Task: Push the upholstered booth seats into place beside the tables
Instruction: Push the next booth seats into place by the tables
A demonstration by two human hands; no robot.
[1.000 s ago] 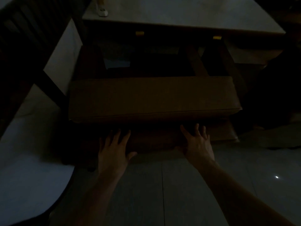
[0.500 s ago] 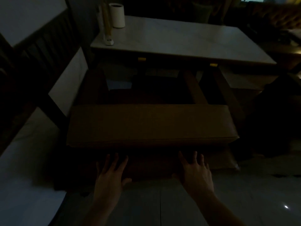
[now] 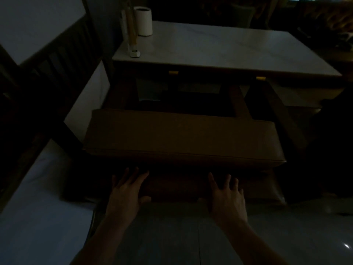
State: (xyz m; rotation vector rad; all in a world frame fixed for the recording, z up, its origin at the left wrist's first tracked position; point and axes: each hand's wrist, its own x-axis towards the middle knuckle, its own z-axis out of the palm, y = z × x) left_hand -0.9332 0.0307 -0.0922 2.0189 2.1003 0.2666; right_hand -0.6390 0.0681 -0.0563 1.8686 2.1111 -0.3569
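Pushing was the step in hand, as I judged it: the long brown upholstered booth seat [image 3: 181, 138] lay crosswise at the centre of my view, its far edge just short of the pale rectangular table [image 3: 219, 46] at twelve o'clock, so it looked close to home but not yet tucked in. My left hand [image 3: 126, 190] and right hand [image 3: 227, 194] were at six o'clock, fingers spread and fairly straight against the seat's dark front base below the cushion, gripping nothing. The next move, I thought, called for an even shove from both palms so the seat would not skew. Its cushion looked smooth and padded, with a piped seam along the near edge. A white cylindrical holder [image 3: 143, 21] stood at the table's eleven o'clock corner.
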